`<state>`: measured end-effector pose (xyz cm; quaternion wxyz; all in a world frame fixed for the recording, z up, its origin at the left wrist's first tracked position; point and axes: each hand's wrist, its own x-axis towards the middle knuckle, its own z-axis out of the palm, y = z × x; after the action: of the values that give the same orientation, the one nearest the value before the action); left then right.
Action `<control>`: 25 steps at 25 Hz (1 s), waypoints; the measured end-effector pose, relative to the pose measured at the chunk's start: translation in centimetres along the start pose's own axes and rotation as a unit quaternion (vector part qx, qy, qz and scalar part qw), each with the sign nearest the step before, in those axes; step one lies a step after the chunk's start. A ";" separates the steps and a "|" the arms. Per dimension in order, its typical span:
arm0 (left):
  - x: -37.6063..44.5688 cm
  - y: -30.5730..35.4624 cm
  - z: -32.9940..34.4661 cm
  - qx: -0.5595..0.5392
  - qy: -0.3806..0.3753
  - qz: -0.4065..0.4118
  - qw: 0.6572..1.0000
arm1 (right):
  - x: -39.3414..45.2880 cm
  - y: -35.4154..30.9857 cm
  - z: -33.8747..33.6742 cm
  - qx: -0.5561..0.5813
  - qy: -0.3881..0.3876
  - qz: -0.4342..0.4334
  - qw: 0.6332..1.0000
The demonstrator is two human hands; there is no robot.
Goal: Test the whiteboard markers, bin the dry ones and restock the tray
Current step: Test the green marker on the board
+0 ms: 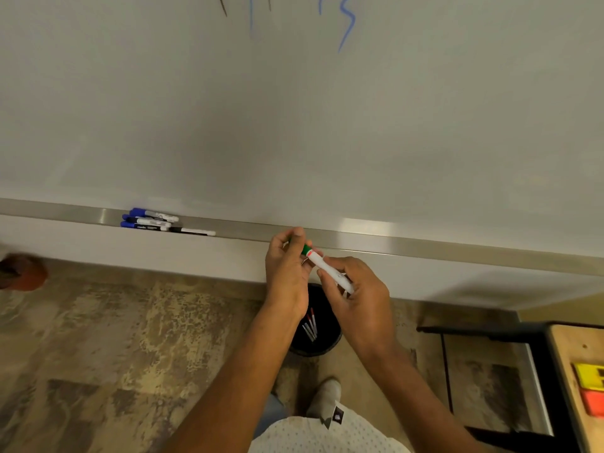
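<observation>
A green-capped marker is held up in front of the whiteboard's metal tray, right in the middle of the view. Its white barrel is gripped by the right hand, fingers curled around the lower end. The green cap is pinched by the left hand, thumb and fingertips closed on it at the marker's upper end. The cap is seen seated on the barrel, or very nearly; a gap cannot be made out from here.

Directly beneath the hands, a black bin is set on the floor against the wall. Several red-ended markers are seen lying inside it, partly hidden behind the left wrist.

Over to the left, on the tray, a small cluster of blue-capped markers is laid together, touching one another. Just beside them, to the right, a black-capped marker is laid lengthwise along the tray.

High on the whiteboard, blue strokes and a dark stroke are seen near the top edge.

At the far right, the corner of a wooden table is caught, with a yellow block and an orange block lying on it.
</observation>
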<state>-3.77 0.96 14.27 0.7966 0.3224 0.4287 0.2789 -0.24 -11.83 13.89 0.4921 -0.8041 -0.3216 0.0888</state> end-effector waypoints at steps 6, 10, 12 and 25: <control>-0.3 -2.2 -0.3 0.005 0.039 0.001 0.999 | -1.8 0.9 1.2 -0.028 -0.033 0.028 0.999; -0.2 -3.4 -0.8 0.027 0.049 0.001 0.998 | -2.6 1.4 1.8 0.014 -0.043 0.062 0.997; -0.1 -3.8 -1.1 0.034 0.046 0.000 0.998 | -2.8 1.5 2.0 0.073 -0.043 0.099 0.992; 2.3 -7.7 -5.0 0.073 0.051 -0.026 0.996 | -3.8 5.0 4.8 0.114 -0.055 0.182 0.975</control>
<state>-5.65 -0.87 5.21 0.7546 0.3540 0.4967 0.2420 -3.25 -12.11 6.63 0.5376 -0.7818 -0.1842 0.2567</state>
